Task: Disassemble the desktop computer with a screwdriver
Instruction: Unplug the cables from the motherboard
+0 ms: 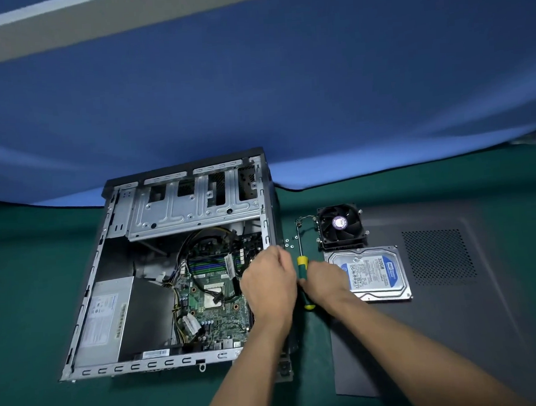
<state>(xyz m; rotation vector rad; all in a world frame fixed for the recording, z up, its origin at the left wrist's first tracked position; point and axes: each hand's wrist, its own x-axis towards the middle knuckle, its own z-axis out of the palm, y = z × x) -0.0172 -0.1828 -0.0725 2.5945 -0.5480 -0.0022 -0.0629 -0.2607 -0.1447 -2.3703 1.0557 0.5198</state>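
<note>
Desktop computer [171, 270], side cover off, lying on its side on the green table [22, 277], to the left of both hands. Left grip [269, 283]: fingers curled at the case's right edge above the motherboard [216, 301]; what they hold, if anything, cannot be told, since the back of the hand hides the fingertips. Right grip [322, 282]: narrow, closed round the green-and-yellow handle of the screwdriver [301, 263], whose shaft points away from the person, lying just beside the case wall. A few loose screws [289, 242] lie on the table just beyond the left grip, beside the shaft. Touching the right grip's far side is a hard drive [373, 273] with a blue-and-white label, resting on the removed dark side panel [451, 286]. Beyond the drive, just beside it, stands the cooler fan [341, 225], its cable curling toward the screwdriver tip. Inside the case, the grey power supply [111, 322] sits well to the left of the left grip, and the metal drive cage [192, 203] lies beyond it. A blue cloth [255, 95] rises behind the table.
</note>
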